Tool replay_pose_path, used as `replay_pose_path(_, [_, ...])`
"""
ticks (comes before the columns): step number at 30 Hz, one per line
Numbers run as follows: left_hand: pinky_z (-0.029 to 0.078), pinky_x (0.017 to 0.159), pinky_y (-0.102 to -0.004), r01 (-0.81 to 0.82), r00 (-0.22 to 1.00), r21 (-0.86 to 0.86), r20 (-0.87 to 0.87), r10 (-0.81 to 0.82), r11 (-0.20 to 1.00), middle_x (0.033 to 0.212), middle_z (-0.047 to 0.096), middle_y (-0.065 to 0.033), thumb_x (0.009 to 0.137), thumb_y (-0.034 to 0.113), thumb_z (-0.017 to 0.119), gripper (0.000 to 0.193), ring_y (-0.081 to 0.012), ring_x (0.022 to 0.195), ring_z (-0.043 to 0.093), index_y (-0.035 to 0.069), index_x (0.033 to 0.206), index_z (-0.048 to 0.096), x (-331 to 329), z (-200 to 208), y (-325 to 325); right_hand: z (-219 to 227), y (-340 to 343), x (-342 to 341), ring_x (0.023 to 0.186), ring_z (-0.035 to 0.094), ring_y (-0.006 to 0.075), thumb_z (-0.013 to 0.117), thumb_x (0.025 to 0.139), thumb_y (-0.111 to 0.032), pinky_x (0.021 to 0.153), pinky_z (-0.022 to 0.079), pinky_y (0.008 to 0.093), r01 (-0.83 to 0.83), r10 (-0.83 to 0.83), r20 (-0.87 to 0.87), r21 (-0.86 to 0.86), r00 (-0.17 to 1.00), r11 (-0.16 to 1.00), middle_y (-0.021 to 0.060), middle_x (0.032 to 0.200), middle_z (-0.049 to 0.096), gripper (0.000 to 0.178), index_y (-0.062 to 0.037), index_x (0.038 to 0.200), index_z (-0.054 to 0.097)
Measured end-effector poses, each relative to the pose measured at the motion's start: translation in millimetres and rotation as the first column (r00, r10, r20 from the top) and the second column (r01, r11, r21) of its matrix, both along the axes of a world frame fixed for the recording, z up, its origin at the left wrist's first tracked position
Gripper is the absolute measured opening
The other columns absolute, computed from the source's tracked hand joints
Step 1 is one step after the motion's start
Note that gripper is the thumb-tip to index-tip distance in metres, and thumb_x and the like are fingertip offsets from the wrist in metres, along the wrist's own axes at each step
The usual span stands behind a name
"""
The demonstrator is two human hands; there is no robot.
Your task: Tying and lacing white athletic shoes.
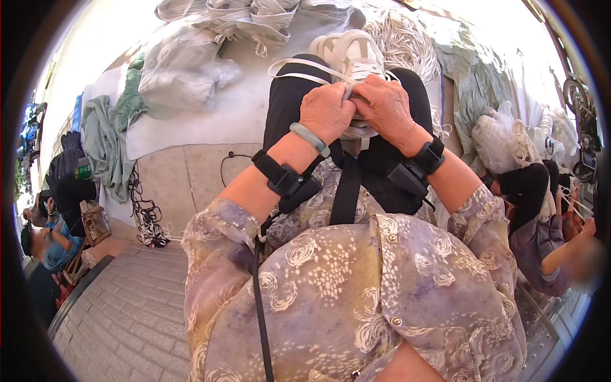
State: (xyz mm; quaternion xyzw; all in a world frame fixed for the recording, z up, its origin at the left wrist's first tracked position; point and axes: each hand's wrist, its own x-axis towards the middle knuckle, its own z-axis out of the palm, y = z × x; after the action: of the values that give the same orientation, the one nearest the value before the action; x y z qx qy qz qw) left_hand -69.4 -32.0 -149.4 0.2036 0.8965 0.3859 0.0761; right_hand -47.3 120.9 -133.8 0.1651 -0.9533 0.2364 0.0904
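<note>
A white and beige lace-up shoe (358, 52) rests between my knees, its toe pointing away from me. My left hand (326, 113) is closed over the near part of the shoe, thumb and fingers pinching a white shoelace (299, 62). That lace loops out to the left over my dark trouser leg. Right beside it, my right hand (386, 109) is also closed, fingertips pinched at the lacing and almost touching the left. The hands cover the eyelets there, so the exact run of the lace between the fingers is hidden.
A heap of loose white laces (404, 41) lies beyond my right knee. Several pale shoes (254, 19) and a clear plastic bag (181, 70) lie on a white sheet (210, 130). Dark cords (147, 216) hang at the left. Other people sit at both sides, one with white bags (496, 134) near.
</note>
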Motion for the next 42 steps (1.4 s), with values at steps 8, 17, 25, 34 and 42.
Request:
replay_pose_path(8, [0.048, 0.063, -0.0315, -0.063, 0.976, 0.13, 0.217, 0.034, 0.989, 0.068, 0.061, -0.0149, 0.074, 0.014, 0.053, 0.028, -0.0249, 0.063, 0.061, 0.003, 0.098, 0.063, -7, 1, -5, 12, 7, -1, 0.066, 0.055, 0.0243, 0.06, 0.072, -0.016, 0.063, 0.039, 0.0357, -0.083, 0.089, -0.016, 0.228, 0.996, 0.97, 0.0057, 0.071, 0.054, 0.007, -0.0099, 0.069, 0.058])
replay_pose_path(17, [0.049, 0.067, -0.0319, 0.052, 0.998, 0.005, -0.02, -0.052, 0.999, 0.076, 0.063, -0.0152, 0.072, 0.013, 0.056, 0.036, -0.0261, 0.068, 0.062, 0.001, 0.106, 0.06, 3, 9, 0, 27, 147, 120, 0.065, 0.051, 0.0241, 0.062, 0.073, -0.01, 0.062, 0.037, 0.0337, 0.088, -0.103, 0.089, 0.16, 0.991, 0.983, 0.005, 0.068, 0.049, 0.006, -0.0081, 0.074, 0.057])
replay_pose_path(25, [0.048, 0.066, -0.035, 0.183, 0.926, -0.004, -0.336, -0.173, 0.983, 0.08, 0.06, -0.0102, 0.074, 0.012, 0.057, 0.019, -0.0287, 0.075, 0.059, 0.005, 0.09, 0.064, 5, 27, 27, 24, 116, 90, 0.072, 0.056, 0.0258, 0.061, 0.07, -0.009, 0.07, 0.043, 0.0342, 0.117, -0.087, 0.122, -0.263, 0.989, 0.958, 0.008, 0.079, 0.056, 0.014, -0.0041, 0.082, 0.058])
replay_pose_path(34, [0.047, 0.062, -0.0371, 0.186, 0.935, -0.268, -0.249, -0.255, 0.945, 0.077, 0.06, -0.0098, 0.076, 0.018, 0.053, 0.013, -0.0285, 0.073, 0.059, 0.008, 0.075, 0.061, 0, 16, 59, 4, 46, 28, 0.078, 0.057, 0.0341, 0.058, 0.074, -0.019, 0.068, 0.046, 0.0426, 0.273, -0.257, 0.145, -0.105, 0.956, 0.956, 0.0145, 0.081, 0.056, 0.021, -0.0023, 0.086, 0.055])
replay_pose_path(42, [0.047, 0.062, -0.0392, 0.169, 0.929, -0.247, -0.283, -0.238, 0.954, 0.076, 0.06, -0.0124, 0.076, 0.018, 0.053, 0.013, -0.0308, 0.072, 0.059, 0.007, 0.075, 0.061, -2, 10, 67, -12, 50, 23, 0.078, 0.057, 0.0372, 0.051, 0.074, -0.016, 0.07, 0.045, 0.0446, 0.306, -0.246, 0.264, -0.218, 0.933, 0.927, 0.0194, 0.075, 0.057, 0.017, -0.0002, 0.075, 0.056])
